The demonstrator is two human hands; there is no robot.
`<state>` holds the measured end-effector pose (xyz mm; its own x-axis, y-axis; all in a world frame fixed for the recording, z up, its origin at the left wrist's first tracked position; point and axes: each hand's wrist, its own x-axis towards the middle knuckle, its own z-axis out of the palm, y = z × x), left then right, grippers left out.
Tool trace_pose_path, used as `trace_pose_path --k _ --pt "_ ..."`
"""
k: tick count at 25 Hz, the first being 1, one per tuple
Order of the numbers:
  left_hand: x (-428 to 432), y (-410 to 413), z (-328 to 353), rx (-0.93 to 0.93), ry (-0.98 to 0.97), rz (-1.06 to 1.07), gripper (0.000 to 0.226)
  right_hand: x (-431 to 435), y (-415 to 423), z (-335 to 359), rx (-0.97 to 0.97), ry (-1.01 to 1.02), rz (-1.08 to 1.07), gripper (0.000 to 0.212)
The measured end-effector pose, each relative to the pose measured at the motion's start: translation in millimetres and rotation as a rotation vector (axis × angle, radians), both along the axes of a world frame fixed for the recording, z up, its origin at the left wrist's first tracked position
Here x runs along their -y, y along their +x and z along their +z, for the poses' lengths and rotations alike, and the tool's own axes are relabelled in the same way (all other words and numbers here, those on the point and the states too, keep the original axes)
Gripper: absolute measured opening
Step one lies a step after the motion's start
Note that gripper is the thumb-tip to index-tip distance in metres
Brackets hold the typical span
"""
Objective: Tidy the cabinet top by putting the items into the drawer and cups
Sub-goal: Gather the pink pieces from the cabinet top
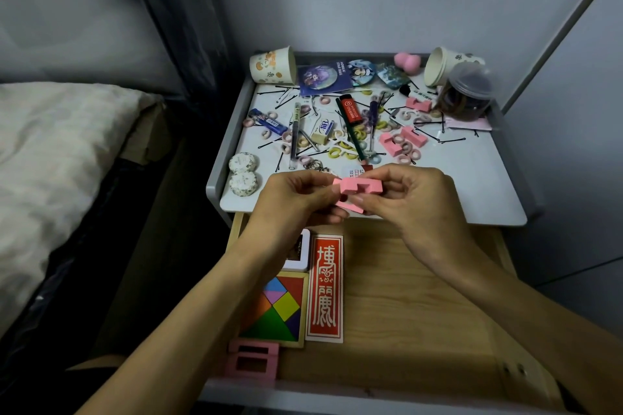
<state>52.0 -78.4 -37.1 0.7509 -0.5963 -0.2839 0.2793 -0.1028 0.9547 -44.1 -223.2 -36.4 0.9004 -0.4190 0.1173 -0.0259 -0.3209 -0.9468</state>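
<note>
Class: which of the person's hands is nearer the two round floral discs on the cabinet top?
Left. The left hand is just right of the discs; the right hand is farther right, across the pink block both pinch.

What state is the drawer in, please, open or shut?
Open: the drawer is pulled out beneath the cabinet top, its floor and tangram puzzle visible.

White box (302,251) half hidden behind left forearm (256,266); pink blocks (357,186) partly covered by fingers (372,209).
</note>
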Motion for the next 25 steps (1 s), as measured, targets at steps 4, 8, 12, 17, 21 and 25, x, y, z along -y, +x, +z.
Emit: trace_pose_path --k 4,8,12,17,21,25 --pt "-1 0 2 0.025 -0.01 -0.007 0.018 3 0 1 -0.001 -0.062 0.013 0.022" --pt "-2 1 -1 0.03 0.0 -0.023 0.019 4 1 0 -0.024 -0.086 0.02 0.023" --pt "-1 -1 0 0.002 0.024 -0.025 0.019 11 3 -4 -0.043 -0.02 -0.055 0.033" --pt "1 -3 0 -0.042 0.026 -0.017 0.018 16 4 -8 -0.042 0.077 0.001 0.03" --pt "-1 -2 -1 -0.084 0.02 -0.007 0.019 15 4 -9 -0.043 0.103 0.043 0.026" --pt "1 -4 -1 -0.118 -0.006 0.007 0.028 16 4 -10 -0.059 0.097 0.054 0.025"
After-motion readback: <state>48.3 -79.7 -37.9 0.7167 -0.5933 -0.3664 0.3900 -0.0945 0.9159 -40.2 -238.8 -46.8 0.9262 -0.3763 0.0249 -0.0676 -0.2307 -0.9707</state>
